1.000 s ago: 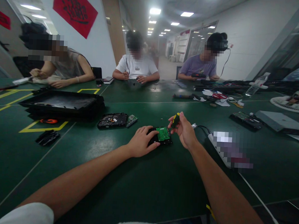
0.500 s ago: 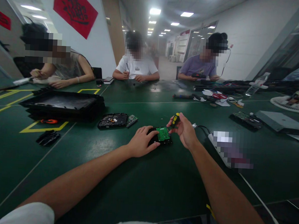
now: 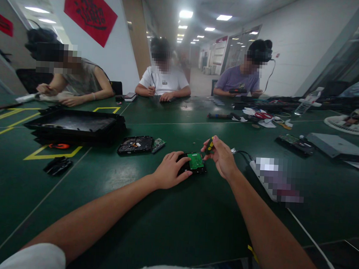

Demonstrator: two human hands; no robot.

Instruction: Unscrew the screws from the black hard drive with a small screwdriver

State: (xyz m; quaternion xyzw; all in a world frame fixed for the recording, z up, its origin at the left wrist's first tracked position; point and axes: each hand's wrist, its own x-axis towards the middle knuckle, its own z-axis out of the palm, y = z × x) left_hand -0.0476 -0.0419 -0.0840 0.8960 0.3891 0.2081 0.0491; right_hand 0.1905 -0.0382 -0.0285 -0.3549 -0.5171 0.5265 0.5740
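Observation:
A black hard drive (image 3: 200,170) with a green circuit board (image 3: 196,161) facing up lies on the table in front of me. My left hand (image 3: 172,170) grips its left part, thumb along the near edge and fingers over the top. In my right hand (image 3: 222,157) is a screwdriver (image 3: 209,145) with a yellow and black handle, held upright by the fingertips over the drive's right end. Its tip is too small to make out. Left of the drive are another hard drive (image 3: 135,144) and a loose circuit board (image 3: 158,145).
Stacked black trays (image 3: 74,123) stand at the left, near an orange-handled tool (image 3: 59,146) and black scraps (image 3: 58,166). On the right are a white device with a cable (image 3: 264,181), a third drive (image 3: 295,144), a grey metal case (image 3: 338,146) and a bottle (image 3: 309,102). Several people sit opposite.
The fingers of my right hand have shifted slightly on the screwdriver handle, covering more of it. My left hand and the drive stay where they were.

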